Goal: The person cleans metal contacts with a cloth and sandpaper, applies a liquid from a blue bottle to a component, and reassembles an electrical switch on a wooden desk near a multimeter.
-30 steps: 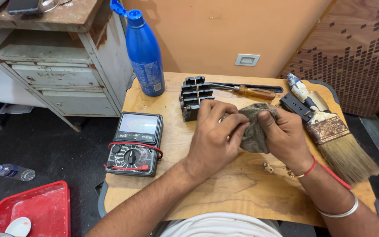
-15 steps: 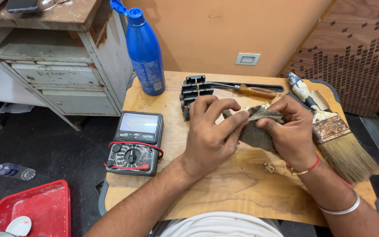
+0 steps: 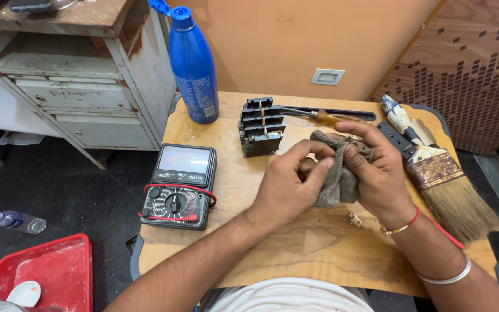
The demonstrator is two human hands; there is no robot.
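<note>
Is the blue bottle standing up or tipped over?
Upright: the blue bottle stands on its base at the wooden board's back corner, cap on top.

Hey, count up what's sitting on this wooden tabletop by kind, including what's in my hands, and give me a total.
Grey cloth, held by left hand and right hand: 1
Blue bottle: 1
Meter: 1
Black finned part: 1
Screwdriver: 1
Paintbrush: 1
Small metal piece: 1
Total: 7

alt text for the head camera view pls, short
Two bare hands, left hand and right hand, pinch a grey rag over a wooden table. A multimeter lies left, a black finned part behind, a paintbrush right.
</note>
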